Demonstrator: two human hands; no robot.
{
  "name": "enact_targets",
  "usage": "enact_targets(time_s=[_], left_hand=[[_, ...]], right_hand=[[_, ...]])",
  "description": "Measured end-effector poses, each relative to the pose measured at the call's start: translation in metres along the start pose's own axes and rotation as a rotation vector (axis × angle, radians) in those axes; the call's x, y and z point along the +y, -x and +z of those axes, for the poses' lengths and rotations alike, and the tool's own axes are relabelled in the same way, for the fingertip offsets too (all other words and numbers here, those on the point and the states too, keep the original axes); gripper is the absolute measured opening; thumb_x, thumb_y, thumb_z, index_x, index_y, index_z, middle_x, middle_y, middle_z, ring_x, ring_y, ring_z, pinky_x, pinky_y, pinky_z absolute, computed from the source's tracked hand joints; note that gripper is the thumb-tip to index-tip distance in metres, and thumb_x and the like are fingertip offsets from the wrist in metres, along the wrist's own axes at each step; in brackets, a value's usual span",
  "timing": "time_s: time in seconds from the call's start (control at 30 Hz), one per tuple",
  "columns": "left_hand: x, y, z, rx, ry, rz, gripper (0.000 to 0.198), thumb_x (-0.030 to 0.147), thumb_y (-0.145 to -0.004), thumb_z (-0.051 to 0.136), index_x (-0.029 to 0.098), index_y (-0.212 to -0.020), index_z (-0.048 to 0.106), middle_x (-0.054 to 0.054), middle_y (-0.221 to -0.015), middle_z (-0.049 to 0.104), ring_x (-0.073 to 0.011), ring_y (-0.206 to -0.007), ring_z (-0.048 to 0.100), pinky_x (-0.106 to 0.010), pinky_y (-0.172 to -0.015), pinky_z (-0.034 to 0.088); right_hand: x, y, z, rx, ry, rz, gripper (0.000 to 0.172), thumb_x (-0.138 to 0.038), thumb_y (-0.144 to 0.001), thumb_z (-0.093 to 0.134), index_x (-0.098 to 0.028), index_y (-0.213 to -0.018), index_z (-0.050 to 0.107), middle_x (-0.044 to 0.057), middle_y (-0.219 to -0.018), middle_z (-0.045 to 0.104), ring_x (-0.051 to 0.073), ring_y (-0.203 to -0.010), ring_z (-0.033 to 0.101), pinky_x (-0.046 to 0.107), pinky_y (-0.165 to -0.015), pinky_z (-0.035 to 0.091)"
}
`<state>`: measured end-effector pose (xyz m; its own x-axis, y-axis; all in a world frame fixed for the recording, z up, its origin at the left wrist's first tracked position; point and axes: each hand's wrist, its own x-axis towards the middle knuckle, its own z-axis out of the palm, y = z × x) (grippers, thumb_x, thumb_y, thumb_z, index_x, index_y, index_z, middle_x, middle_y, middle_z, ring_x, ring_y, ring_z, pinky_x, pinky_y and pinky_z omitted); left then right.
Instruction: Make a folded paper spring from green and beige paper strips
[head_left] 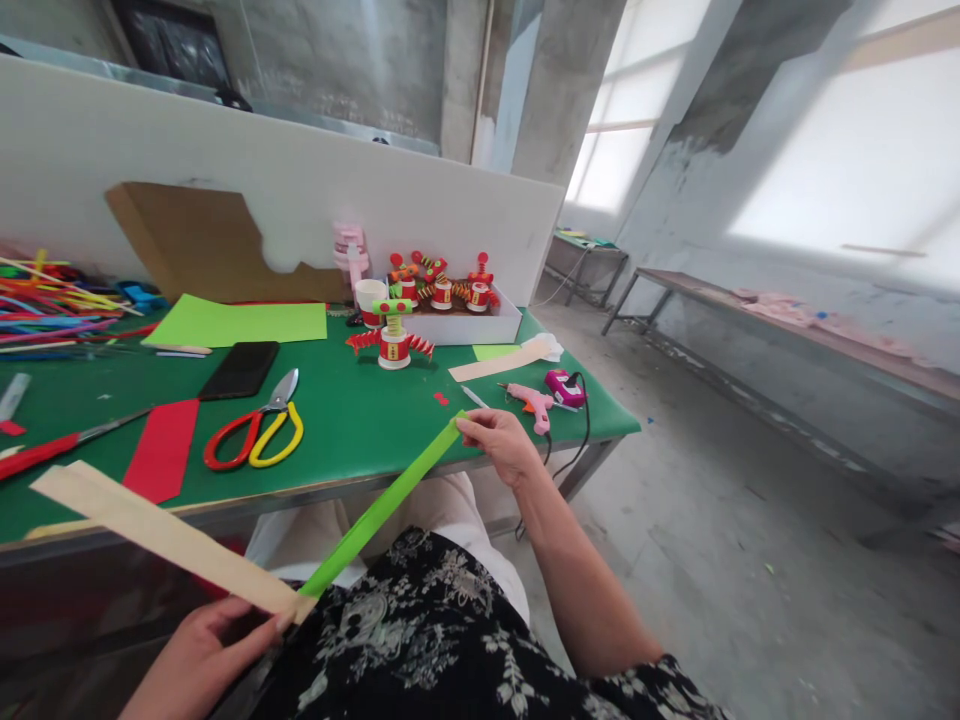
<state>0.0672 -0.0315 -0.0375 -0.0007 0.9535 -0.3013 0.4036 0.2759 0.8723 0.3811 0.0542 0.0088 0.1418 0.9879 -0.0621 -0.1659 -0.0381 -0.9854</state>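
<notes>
My right hand [501, 443] pinches the far end of a long green paper strip [382, 507] at the table's front edge. The strip runs down and left to my lap. There my left hand [202, 655] pinches its near end together with the end of a beige paper strip [161, 535], which slants up and left over the table edge. Both strips are stretched out and meet at my left fingertips.
The green table [352, 420] holds red-and-yellow scissors [259, 432], a red paper piece [163, 448], a black phone [240, 369], a light green sheet [240, 322], a paper-cup figure [393, 340], a white box [465, 325] of figures, a pink glue gun [531, 403] and coloured sticks [52, 300].
</notes>
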Motion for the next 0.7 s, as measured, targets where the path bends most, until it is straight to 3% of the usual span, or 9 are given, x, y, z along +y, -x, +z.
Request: enact_targets(time_s=[0.17, 0.33, 0.5, 0.6, 0.7], left_hand=[[-0.008, 0.006, 0.007, -0.013, 0.147, -0.034, 0.046, 0.071, -0.041, 0.080, 0.032, -0.063, 0.079, 0.001, -0.069, 0.078, -0.0325, -0.077, 0.070, -0.036, -0.073, 0.056], [-0.011, 0.002, 0.005, -0.008, 0.173, -0.016, 0.038, 0.061, -0.044, 0.084, 0.029, -0.066, 0.079, 0.001, -0.072, 0.078, -0.0303, -0.077, 0.070, -0.034, -0.072, 0.056], [-0.008, -0.004, -0.002, -0.168, 0.173, -0.052, 0.039, 0.056, -0.047, 0.084, 0.023, -0.068, 0.079, -0.006, -0.072, 0.077, -0.0310, -0.080, 0.070, -0.034, -0.074, 0.055], [-0.004, -0.005, 0.003, -0.132, 0.238, -0.033, 0.036, 0.051, -0.053, 0.084, 0.021, -0.072, 0.079, -0.004, -0.070, 0.075, -0.0252, -0.075, 0.067, -0.030, -0.072, 0.053], [0.002, -0.010, 0.016, -0.064, 0.351, -0.019, 0.035, 0.047, -0.052, 0.084, 0.017, -0.069, 0.076, -0.001, -0.058, 0.067, -0.0160, -0.060, 0.058, -0.025, -0.061, 0.048]], right_hand=[[0.000, -0.002, -0.003, 0.013, 0.081, -0.051, 0.024, -0.035, -0.050, 0.086, -0.017, -0.061, 0.073, -0.003, -0.056, 0.062, 0.009, -0.055, 0.048, 0.026, -0.057, 0.037], [0.004, -0.005, -0.002, 0.047, 0.004, 0.003, 0.027, -0.036, -0.047, 0.088, -0.018, -0.062, 0.074, -0.002, -0.057, 0.064, 0.010, -0.054, 0.050, 0.027, -0.058, 0.039], [0.007, -0.013, -0.001, 0.096, -0.006, 0.000, 0.030, -0.036, -0.044, 0.090, -0.018, -0.063, 0.074, -0.001, -0.059, 0.065, 0.010, -0.055, 0.051, 0.028, -0.058, 0.041], [0.006, -0.023, 0.001, 0.162, -0.074, -0.015, 0.033, -0.039, -0.044, 0.090, -0.018, -0.066, 0.075, -0.001, -0.060, 0.065, 0.010, -0.055, 0.052, 0.028, -0.059, 0.044], [0.006, -0.026, 0.002, 0.325, -0.177, -0.117, 0.039, -0.042, -0.046, 0.089, -0.018, -0.074, 0.075, 0.000, -0.067, 0.068, 0.010, -0.057, 0.054, 0.027, -0.060, 0.047]])
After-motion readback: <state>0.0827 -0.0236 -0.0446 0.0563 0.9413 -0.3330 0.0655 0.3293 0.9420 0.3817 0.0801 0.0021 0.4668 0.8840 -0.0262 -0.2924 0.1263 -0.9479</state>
